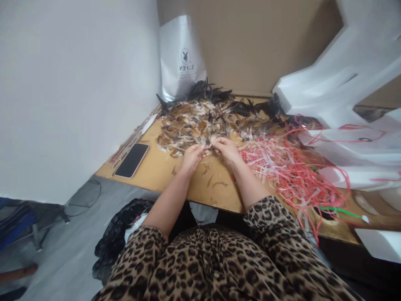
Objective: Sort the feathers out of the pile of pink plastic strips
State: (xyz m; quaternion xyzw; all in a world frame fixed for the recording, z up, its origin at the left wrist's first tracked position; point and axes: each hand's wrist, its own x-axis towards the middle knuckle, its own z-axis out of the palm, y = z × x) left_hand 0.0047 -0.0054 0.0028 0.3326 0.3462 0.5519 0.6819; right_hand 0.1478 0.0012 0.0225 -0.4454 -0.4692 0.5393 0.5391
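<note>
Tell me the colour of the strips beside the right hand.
Red and pale pink strips, clearest in the head view.

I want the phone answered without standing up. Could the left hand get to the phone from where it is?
Probably yes. The phone lies flat on the table to the left of the left hand, with bare tabletop between them and nothing on top of it. The hand is at the feathers now.

Free passage is found on the bare tabletop (163, 169) just below and left of the pinching fingers. Ahead, the feather pile (203, 119) blocks reach. Rightward, access is obstructed by tangled red strips (291, 171) and white foam blocks (344, 79). A smartphone (132, 160) lies farther left.
</note>
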